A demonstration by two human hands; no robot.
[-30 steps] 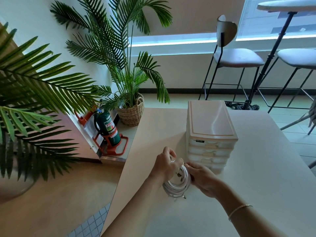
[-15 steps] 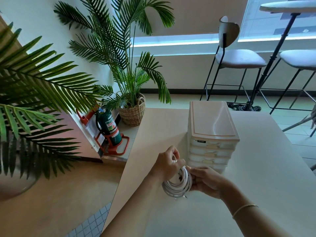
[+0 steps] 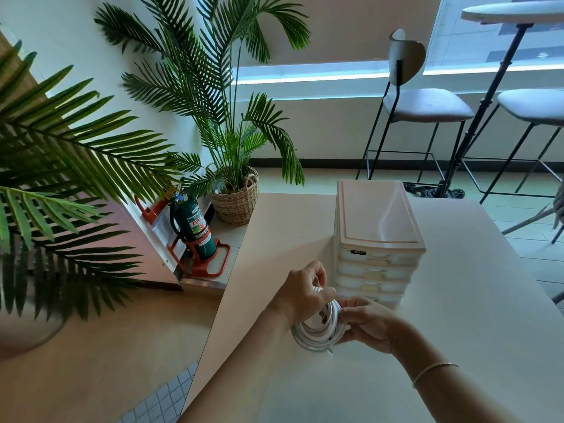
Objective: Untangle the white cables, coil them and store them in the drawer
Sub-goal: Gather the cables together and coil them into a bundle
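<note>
1. One coil of white cable (image 3: 317, 332) sits in the lower middle of the frame, wound into a neat ring of several loops. A short end pokes out at its bottom edge. It is held just above the pale table (image 3: 457, 331), directly in front of the drawer unit.
2. Two bare hands hold the coil. The left hand (image 3: 302, 293) is curled over the top of the ring, its fingers pinching the cable. The right hand (image 3: 367, 323) grips the ring's right side, with fingers wrapped round the loops. A thin bracelet (image 3: 433, 369) circles the right wrist.
3. One small plastic drawer unit (image 3: 377, 239) stands on the table just behind the hands, at centre right. Four drawer fronts are visible, stacked, and all are closed. The lid is flat and cream coloured.
4. Two palm plants show: one in a woven basket (image 3: 236, 203) at upper centre, and large fronds (image 3: 61, 166) filling the left edge.
5. One green fire extinguisher (image 3: 195, 230) stands in an orange holder on the floor, left of the table.
6. Two tall stools (image 3: 424, 108) and one high round table (image 3: 512, 13) occupy the upper right.
</note>
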